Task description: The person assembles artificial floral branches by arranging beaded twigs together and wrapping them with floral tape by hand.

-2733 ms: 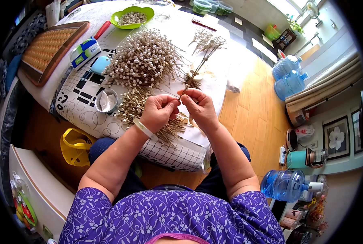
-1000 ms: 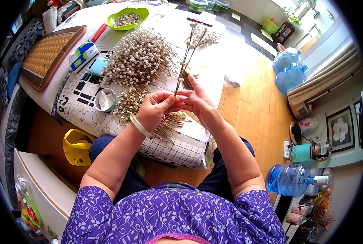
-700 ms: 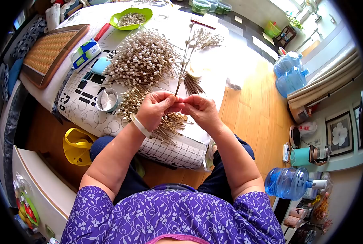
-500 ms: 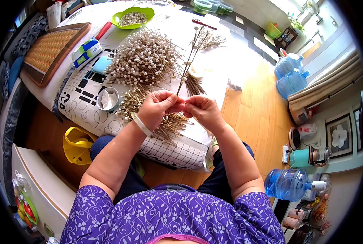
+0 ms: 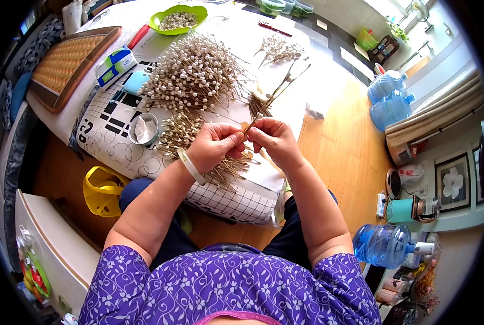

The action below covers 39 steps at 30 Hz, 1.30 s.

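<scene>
A thin brown branching stem slants up and right from between my fingertips. My right hand pinches it near its lower end. The fingers of my left hand are closed at the same spot, where a small tan strip shows against the stem. My hands nearly touch. Just beyond them lies a large heap of white-beaded stems. A second bundle of beaded stems rests by my left hand, partly hidden under it. Behind my right hand are more bare brown stems.
On the table stand a green bowl of beads, a small cup with white contents, a blue-green packet and a light-blue object. A smaller beaded bunch lies farther back. A yellow bag is below the table's left side.
The stem has tipped from nearly upright to leaning right. A tan strip now shows at my fingertips. My right hand has risen slightly.
</scene>
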Each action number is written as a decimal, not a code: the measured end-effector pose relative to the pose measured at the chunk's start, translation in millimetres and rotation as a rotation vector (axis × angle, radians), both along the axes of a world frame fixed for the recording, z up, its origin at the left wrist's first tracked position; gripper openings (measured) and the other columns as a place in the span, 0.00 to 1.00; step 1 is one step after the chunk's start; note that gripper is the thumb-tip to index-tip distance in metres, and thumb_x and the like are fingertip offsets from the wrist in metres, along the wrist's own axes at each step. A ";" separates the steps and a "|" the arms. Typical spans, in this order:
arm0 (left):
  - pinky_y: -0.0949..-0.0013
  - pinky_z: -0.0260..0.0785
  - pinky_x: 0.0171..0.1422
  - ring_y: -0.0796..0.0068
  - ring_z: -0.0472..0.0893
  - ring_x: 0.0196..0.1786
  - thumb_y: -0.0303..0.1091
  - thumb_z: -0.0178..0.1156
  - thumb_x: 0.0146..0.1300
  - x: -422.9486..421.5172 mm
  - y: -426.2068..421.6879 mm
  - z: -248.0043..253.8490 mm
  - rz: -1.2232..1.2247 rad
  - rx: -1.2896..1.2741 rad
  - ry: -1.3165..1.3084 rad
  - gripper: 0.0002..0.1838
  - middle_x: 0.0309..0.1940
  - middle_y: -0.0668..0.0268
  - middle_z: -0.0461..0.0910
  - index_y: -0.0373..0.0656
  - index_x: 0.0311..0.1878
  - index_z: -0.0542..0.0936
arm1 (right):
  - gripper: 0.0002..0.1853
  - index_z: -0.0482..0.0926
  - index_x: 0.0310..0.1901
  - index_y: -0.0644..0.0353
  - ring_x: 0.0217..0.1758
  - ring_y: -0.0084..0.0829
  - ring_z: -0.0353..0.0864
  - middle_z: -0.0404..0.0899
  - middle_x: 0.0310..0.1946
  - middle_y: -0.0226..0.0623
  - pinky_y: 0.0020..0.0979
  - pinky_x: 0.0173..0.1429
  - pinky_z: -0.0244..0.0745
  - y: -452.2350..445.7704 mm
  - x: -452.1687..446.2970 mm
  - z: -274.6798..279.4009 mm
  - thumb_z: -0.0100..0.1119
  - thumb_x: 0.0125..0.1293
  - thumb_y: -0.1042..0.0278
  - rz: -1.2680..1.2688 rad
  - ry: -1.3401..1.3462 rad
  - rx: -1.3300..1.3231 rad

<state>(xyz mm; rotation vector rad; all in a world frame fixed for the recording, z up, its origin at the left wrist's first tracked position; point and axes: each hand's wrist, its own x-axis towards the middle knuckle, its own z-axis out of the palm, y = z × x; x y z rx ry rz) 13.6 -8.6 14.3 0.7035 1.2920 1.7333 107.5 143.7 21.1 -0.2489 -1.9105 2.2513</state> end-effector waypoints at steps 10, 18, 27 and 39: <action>0.79 0.74 0.32 0.83 0.76 0.24 0.30 0.53 0.62 -2.3 -1.1 2.5 -0.067 -0.030 -0.062 0.07 0.23 0.68 0.76 0.36 0.35 0.77 | 0.05 0.76 0.34 0.66 0.23 0.18 0.73 0.76 0.24 0.30 0.19 0.28 0.70 5.2 2.5 1.8 0.58 0.59 0.74 0.077 0.058 -0.061; 0.79 0.73 0.32 0.83 0.76 0.24 0.30 0.53 0.62 2.3 2.7 5.1 0.004 -0.051 -0.011 0.07 0.23 0.68 0.76 0.35 0.34 0.76 | 0.05 0.76 0.34 0.65 0.24 0.17 0.73 0.77 0.25 0.31 0.18 0.29 0.70 -6.2 0.7 -8.1 0.57 0.59 0.74 -0.043 0.089 -0.174; 0.80 0.71 0.31 0.83 0.76 0.26 0.29 0.53 0.62 0.2 2.7 1.0 0.028 -0.058 0.052 0.07 0.25 0.66 0.78 0.34 0.37 0.75 | 0.05 0.76 0.34 0.64 0.24 0.15 0.73 0.76 0.24 0.29 0.17 0.29 0.70 -10.9 -4.1 -8.3 0.56 0.60 0.72 -0.073 0.098 -0.075; 0.82 0.73 0.32 0.84 0.77 0.27 0.23 0.55 0.59 11.9 8.6 -1.3 0.216 0.214 0.109 0.09 0.26 0.67 0.78 0.38 0.43 0.77 | 0.06 0.75 0.34 0.66 0.25 0.17 0.73 0.76 0.25 0.31 0.18 0.31 0.70 -1.8 -1.6 11.6 0.53 0.62 0.72 0.011 0.027 -0.041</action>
